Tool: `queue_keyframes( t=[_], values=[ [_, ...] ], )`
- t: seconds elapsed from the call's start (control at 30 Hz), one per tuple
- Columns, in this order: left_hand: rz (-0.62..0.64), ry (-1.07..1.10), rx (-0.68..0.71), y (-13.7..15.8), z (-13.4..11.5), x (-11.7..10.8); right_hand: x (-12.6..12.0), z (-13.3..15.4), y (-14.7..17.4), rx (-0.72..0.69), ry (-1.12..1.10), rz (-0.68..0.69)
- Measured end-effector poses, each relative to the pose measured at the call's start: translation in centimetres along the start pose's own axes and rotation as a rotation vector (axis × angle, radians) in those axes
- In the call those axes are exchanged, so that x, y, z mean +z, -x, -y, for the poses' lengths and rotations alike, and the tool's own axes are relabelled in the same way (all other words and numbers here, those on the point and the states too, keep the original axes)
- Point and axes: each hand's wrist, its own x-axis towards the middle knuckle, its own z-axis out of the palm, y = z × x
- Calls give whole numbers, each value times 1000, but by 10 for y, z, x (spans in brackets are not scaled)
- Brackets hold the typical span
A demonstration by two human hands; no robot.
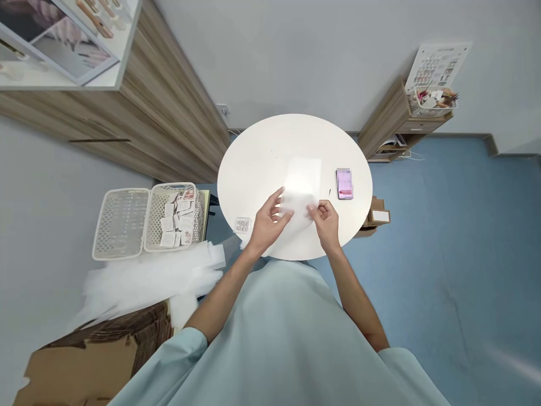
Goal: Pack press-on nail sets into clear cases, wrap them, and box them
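Note:
A thin, translucent white packing sheet (302, 183) lies over the white table, its near part lifted a little. My right hand (326, 223) pinches the sheet's right edge between thumb and fingers. At its left edge, my left hand (268, 221) has its fingers spread, with the thumb tip touching the sheet. Left of that hand, near the table's rim, sits a small clear case (242, 225) with small pieces inside. A phone (345, 184) with a lit, blurred screen lies to the right of the sheet.
The round white table (249, 152) stands against the wall. At left are an open white basket (147, 239) of small packets, a pile of white foam sheets (156, 279) and stacked flat cardboard (93, 361). A wooden shelf unit (391, 121) and cardboard boxes (377, 216) stand right.

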Motion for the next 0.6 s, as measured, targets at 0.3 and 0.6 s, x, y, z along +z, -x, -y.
queue_keyframes(
  t=[0.3, 0.6],
  values=[
    [-299, -180, 90, -10, -23, 40, -18, -7, -7, -47, 35, 24],
    [-356, -176, 44, -23, -17, 29, -2, 8, -6, -138, 42, 94]
  ],
)
